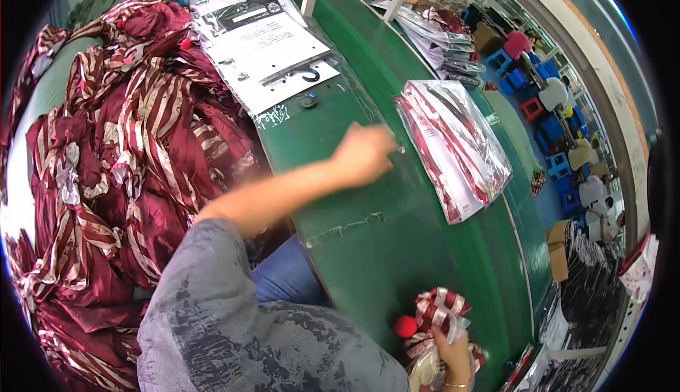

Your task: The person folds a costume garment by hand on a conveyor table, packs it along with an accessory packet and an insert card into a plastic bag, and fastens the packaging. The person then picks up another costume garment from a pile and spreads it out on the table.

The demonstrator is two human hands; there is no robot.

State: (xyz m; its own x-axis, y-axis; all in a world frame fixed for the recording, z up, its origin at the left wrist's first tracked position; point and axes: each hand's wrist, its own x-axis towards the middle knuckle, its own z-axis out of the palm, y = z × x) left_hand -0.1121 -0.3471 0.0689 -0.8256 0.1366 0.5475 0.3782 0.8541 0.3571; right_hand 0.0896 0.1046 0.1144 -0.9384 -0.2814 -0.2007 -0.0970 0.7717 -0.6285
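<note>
My left hand (365, 155) is over the green table, its fingers curled in and smeared by motion. Whether it holds anything, I cannot tell. Just beyond it lies a clear plastic bag (457, 148) with folded red-and-white striped cloth and a white sheet inside. My right hand (453, 353), with a bracelet at the wrist, grips a bunched red-and-cream striped cloth (440, 307) at the table's near end. A red pompom (405, 327) sits at the cloth's side. The fingertips are partly hidden by the fabric.
Beside the green table (347, 264) a large heap of maroon striped cloth (142, 158) fills the left. Printed white sheets and plastic bags (265, 48) are stacked at the table's far end, near a small dark object (307, 100). Other people sit beyond, among blue stools (499, 60).
</note>
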